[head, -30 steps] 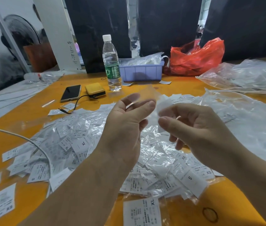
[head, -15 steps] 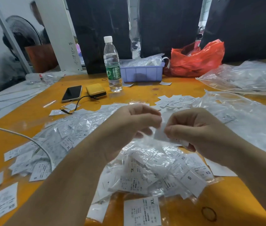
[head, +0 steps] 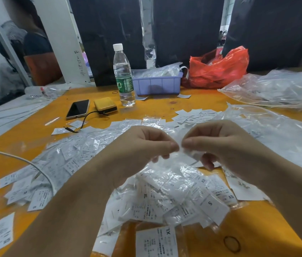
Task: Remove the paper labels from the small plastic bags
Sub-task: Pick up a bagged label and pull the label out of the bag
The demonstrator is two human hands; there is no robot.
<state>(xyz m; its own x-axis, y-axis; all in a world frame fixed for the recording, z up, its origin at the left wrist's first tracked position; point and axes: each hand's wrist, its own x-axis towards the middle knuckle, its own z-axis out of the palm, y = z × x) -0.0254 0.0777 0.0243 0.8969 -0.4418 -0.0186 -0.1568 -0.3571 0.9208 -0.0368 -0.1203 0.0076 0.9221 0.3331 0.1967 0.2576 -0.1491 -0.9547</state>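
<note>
Both the left hand (head: pixel 146 143) and the right hand (head: pixel 218 143) are pinching one small plastic bag (head: pixel 180 145) (blurred) between their fingertips. They are hovering over the pile of labelled bags (head: pixel 165 191) lying on the orange desk (head: pixel 146 110).

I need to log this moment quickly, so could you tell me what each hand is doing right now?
Left hand: pinches the small plastic bag.
Right hand: pinches the same bag from the other side.

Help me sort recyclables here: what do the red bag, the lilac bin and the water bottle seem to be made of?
Red bag: thin glossy plastic film, going by its crinkles and shine. Lilac bin: rigid matte plastic, probably moulded, with ribbed walls. Water bottle: clear plastic, see-through, with a white cap and a green label.
</note>
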